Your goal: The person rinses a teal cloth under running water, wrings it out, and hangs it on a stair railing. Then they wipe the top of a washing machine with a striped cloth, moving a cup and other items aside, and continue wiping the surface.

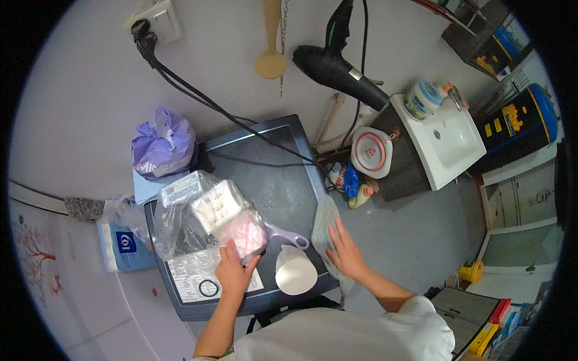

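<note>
My left hand (233,272) rests on a clear plastic bag (176,225) at its pink-and-white packet (246,234); whether the fingers grip it I cannot tell. White packs lie in the same bag. My right hand (347,252) lies on a grey-green cloth (326,225) draped over the right edge of a dark washing machine lid (275,176). Between my hands are a white paper roll (295,273) and a lilac handle (289,235), its other end hidden by the bag. A black hair tie (208,288) lies on the printed sheet (185,277) near my left hand.
A purple plastic bag (163,146) stands at the lid's far left corner. Black cables (216,108) run from the wall socket (165,22) across the lid. A hair dryer (338,72) hangs above. To the right are a folding basin (371,152), bottles (361,196) and a white sink (456,135).
</note>
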The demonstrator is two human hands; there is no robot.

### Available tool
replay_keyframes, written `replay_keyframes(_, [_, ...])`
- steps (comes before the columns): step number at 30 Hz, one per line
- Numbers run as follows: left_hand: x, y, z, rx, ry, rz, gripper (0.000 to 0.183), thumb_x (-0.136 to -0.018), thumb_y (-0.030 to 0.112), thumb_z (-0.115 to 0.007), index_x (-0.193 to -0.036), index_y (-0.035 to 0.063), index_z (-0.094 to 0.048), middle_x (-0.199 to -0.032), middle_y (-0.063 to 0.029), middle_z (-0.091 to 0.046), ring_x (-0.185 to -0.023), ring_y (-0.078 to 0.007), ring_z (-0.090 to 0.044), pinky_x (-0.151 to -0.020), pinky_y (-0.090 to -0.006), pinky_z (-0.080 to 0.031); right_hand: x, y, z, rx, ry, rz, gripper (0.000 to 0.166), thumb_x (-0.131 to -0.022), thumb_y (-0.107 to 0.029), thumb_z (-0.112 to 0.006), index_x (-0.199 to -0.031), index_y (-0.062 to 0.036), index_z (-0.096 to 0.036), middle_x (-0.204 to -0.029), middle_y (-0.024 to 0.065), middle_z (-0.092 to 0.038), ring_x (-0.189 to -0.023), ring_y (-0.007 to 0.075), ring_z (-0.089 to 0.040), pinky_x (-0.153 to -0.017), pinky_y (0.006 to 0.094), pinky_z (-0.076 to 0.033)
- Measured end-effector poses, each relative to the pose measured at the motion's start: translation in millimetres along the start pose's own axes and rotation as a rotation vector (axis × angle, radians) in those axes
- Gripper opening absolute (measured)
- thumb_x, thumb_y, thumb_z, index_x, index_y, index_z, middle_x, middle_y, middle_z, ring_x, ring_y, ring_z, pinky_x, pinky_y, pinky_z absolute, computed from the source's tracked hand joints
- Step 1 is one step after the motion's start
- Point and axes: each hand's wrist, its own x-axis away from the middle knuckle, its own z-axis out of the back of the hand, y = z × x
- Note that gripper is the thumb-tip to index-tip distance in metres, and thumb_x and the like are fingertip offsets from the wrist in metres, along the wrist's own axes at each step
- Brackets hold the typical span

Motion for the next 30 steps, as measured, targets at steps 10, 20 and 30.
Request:
replay_keyframes(10, [3.3, -0.3, 1.3, -0.01, -0.034, 0.003, 0.086, -0.073, 0.05, -0.076, -0.133, 0.0001, -0.041, -0.108, -0.0196, -0.052, -0.077, -0.0384, -0.062, -0.059, -0.0449, -0.05, -137.2, 6.6, 1.0, 0.402, 0.111, 0.184, 0.062, -0.091, -0.025, -0.059, -0.143, -0.0004, -0.036, -0.152, 0.0191, -0.028, -0.139, 0.0442, -0.026, -0.115, 0.0476, -0.025])
replay_keyframes(20, [-2.4, 2.9, 8.1, -0.013, -0.061, 0.035, 0.086, -0.072, 0.049, -0.077, -0.132, -0.0012, -0.042, -0.108, -0.019, -0.054, -0.078, -0.0376, -0.062, -0.06, -0.0435, -0.052, -324.9, -57.0, -67.3, 0.464, 0.272, 0.308, 0.05, -0.094, -0.034, -0.051, -0.135, -0.0053, -0.05, -0.147, 0.014, -0.04, -0.137, 0.0342, -0.034, -0.114, 0.0464, -0.026])
replay_keyframes(30, [-1.2, 0.0, 4.8, 0.027, -0.017, 0.039, 0.084, -0.069, 0.048, -0.079, -0.129, 0.0013, -0.044, -0.105, -0.0176, -0.054, -0.077, -0.0367, -0.063, -0.059, -0.0443, -0.051, -209.3, -9.0, 0.5, 0.463, -0.137, 0.651, 0.058, -0.092, -0.03, -0.056, -0.145, -0.0145, -0.039, -0.151, 0.0075, -0.038, -0.138, 0.0284, -0.036, -0.113, 0.0485, -0.028])
